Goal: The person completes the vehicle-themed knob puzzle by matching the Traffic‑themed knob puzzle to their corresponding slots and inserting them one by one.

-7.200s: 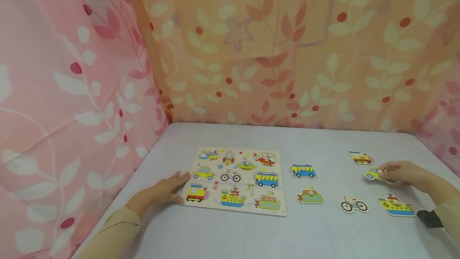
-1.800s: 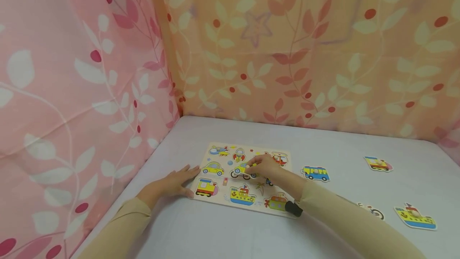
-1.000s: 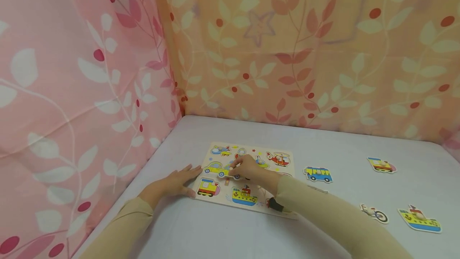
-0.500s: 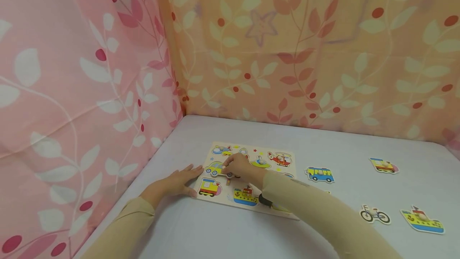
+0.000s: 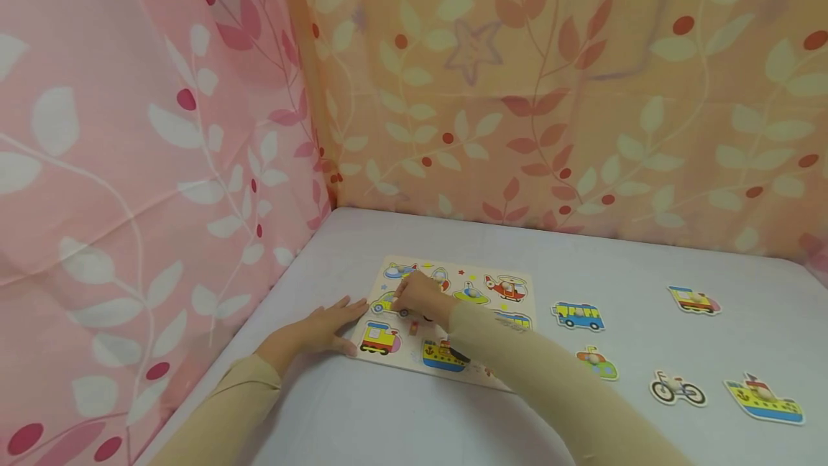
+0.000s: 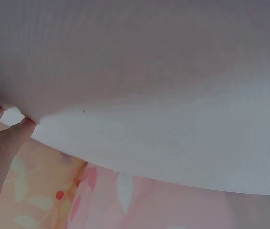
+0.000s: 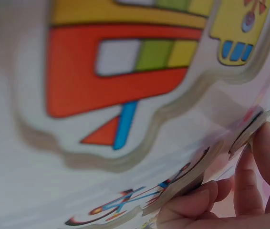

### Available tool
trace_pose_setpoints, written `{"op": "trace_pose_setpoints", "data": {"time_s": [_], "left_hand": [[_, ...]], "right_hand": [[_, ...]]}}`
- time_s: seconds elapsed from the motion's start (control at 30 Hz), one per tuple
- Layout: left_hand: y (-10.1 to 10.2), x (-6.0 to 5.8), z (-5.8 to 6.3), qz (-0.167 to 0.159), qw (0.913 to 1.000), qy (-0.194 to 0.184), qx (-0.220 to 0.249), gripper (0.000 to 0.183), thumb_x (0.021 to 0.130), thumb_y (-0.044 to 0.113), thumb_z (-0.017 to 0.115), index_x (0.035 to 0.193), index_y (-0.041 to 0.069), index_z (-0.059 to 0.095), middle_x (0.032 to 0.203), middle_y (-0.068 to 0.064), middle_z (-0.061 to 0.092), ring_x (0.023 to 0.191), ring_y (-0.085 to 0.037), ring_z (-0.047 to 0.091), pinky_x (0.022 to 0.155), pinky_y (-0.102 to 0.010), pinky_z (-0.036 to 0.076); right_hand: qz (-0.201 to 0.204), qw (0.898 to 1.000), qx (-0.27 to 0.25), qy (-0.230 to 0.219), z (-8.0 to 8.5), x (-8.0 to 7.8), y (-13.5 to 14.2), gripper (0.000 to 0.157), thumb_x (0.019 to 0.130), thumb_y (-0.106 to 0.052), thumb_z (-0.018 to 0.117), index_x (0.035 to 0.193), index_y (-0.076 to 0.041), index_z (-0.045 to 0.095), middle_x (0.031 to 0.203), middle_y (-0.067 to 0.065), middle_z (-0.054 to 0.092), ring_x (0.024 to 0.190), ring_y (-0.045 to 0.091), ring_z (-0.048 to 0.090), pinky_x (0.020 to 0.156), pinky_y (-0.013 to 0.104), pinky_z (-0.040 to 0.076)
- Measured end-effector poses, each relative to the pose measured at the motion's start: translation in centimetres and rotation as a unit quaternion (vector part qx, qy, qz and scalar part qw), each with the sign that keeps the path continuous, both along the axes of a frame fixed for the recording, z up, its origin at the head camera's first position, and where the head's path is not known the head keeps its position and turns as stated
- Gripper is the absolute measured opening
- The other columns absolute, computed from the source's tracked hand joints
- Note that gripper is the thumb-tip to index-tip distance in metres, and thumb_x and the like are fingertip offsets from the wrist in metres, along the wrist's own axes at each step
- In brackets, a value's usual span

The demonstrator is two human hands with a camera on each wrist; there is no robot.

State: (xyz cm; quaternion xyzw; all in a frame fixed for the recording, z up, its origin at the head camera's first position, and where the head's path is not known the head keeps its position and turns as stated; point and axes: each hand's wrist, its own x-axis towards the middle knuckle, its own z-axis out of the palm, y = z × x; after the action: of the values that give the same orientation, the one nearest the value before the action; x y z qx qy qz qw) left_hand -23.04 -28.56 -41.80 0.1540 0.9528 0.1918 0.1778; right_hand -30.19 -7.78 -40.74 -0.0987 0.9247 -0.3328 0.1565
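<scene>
A wooden peg puzzle board (image 5: 409, 355) printed with vehicles lies on the table. My right hand (image 5: 423, 298) is over its left half, fingers curled together, pinching a yellow-and-blue car puzzle piece (image 5: 382, 303) at the printed car space. The hand covers part of the car and most of the bicycle space. In the right wrist view, the thumb and fingers (image 7: 256, 167) are close over the board beside the bicycle picture. My left hand (image 5: 323, 327) rests with spread fingers at the board's left edge; in the left wrist view, its fingertips (image 6: 30, 121) touch the white surface.
Right of the board lie a bus piece (image 5: 578, 316), a submarine piece (image 5: 598, 364) partly behind the right sleeve, a bicycle piece (image 5: 675, 389), a ship piece (image 5: 765, 400) and a train piece (image 5: 693, 300). Patterned curtains (image 5: 517, 128) stand behind and left of the table.
My right hand has picked up the car piece from the table's right side, carried it left across the board and lowered it at the car space. The left hand stays at the board's edge.
</scene>
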Motion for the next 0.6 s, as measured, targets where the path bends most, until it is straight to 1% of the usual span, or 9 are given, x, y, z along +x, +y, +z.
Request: {"op": "trace_pose_setpoints", "data": {"time_s": [0.1, 0.2, 0.3, 0.37, 0.43, 0.5, 0.6], "left_hand": [[-0.1, 0.0, 0.0, -0.003, 1.0000, 0.002, -0.001, 0.090, 0.081, 0.037, 0.076, 0.153, 0.009, 0.031, 0.159, -0.010, 0.025, 0.146, -0.038, 0.008, 0.111, -0.066, 0.005], [0.0, -0.1, 0.0, -0.005, 1.0000, 0.004, -0.005, 0.090, 0.081, 0.037, 0.076, 0.153, 0.009, 0.031, 0.159, -0.010, 0.025, 0.146, -0.038, 0.009, 0.111, -0.066, 0.006], [0.1, -0.1, 0.2, -0.005, 1.0000, 0.003, -0.001, 0.089, 0.081, 0.037, 0.077, 0.152, 0.009, 0.031, 0.159, -0.010, 0.025, 0.146, -0.038, 0.008, 0.111, -0.066, 0.005], [0.1, -0.1, 0.2, -0.007, 1.0000, 0.003, 0.003, 0.089, 0.081, 0.036, 0.076, 0.152, 0.008, 0.031, 0.159, -0.010, 0.025, 0.146, -0.039, 0.008, 0.111, -0.067, 0.005], [0.1, -0.2, 0.3, -0.006, 1.0000, 0.001, 0.005, 0.089, 0.081, 0.035, 0.077, 0.152, 0.008, 0.031, 0.159, -0.010, 0.025, 0.146, -0.039, 0.008, 0.111, -0.067, 0.004], [0.1, -0.1, 0.3, -0.005, 1.0000, 0.001, 0.003, 0.089, 0.081, 0.035, 0.077, 0.152, 0.008, 0.032, 0.159, -0.011, 0.025, 0.146, -0.039, 0.008, 0.111, -0.067, 0.004], [0.2, 0.1, 0.2, 0.005, 1.0000, -0.003, 0.001, 0.088, 0.080, 0.034, 0.078, 0.152, 0.010, 0.032, 0.159, -0.009, 0.026, 0.147, -0.037, 0.008, 0.112, -0.065, 0.004]], "right_hand": [[0.009, 1.000, 0.015, 0.006, 0.1, -0.2, -0.3, 0.015, 0.080, -0.023, 0.081, 0.084, -0.013, 0.071, 0.083, -0.003, 0.063, 0.078, 0.016, 0.055, 0.077, 0.032, 0.050], [0.021, 1.000, 0.021, 0.009, 0.0, -0.3, -0.3, 0.015, 0.082, -0.023, 0.080, 0.084, -0.013, 0.069, 0.081, -0.004, 0.062, 0.075, 0.014, 0.055, 0.074, 0.031, 0.050], [0.038, 0.999, 0.007, 0.001, -0.2, -0.6, 0.0, 0.014, 0.083, -0.021, 0.079, 0.086, -0.012, 0.068, 0.081, -0.003, 0.062, 0.073, 0.014, 0.055, 0.069, 0.029, 0.049], [0.050, 0.999, -0.010, -0.008, -0.4, -1.0, 0.3, 0.013, 0.083, -0.018, 0.079, 0.090, -0.012, 0.070, 0.084, -0.002, 0.063, 0.074, 0.014, 0.055, 0.068, 0.028, 0.049], [0.056, 0.998, -0.027, -0.025, -0.5, -1.3, 0.7, 0.016, 0.083, -0.016, 0.078, 0.097, -0.011, 0.071, 0.096, 0.002, 0.065, 0.083, 0.016, 0.057, 0.074, 0.030, 0.049], [0.057, 0.996, -0.053, -0.036, -0.5, -1.2, 1.3, 0.022, 0.082, -0.013, 0.078, 0.104, -0.010, 0.073, 0.109, 0.007, 0.065, 0.096, 0.021, 0.059, 0.081, 0.033, 0.051], [0.044, 0.994, -0.091, -0.040, 0.0, -0.4, 2.5, 0.026, 0.083, -0.012, 0.076, 0.109, -0.008, 0.072, 0.130, 0.015, 0.057, 0.117, 0.031, 0.054, 0.092, 0.041, 0.049]]}}
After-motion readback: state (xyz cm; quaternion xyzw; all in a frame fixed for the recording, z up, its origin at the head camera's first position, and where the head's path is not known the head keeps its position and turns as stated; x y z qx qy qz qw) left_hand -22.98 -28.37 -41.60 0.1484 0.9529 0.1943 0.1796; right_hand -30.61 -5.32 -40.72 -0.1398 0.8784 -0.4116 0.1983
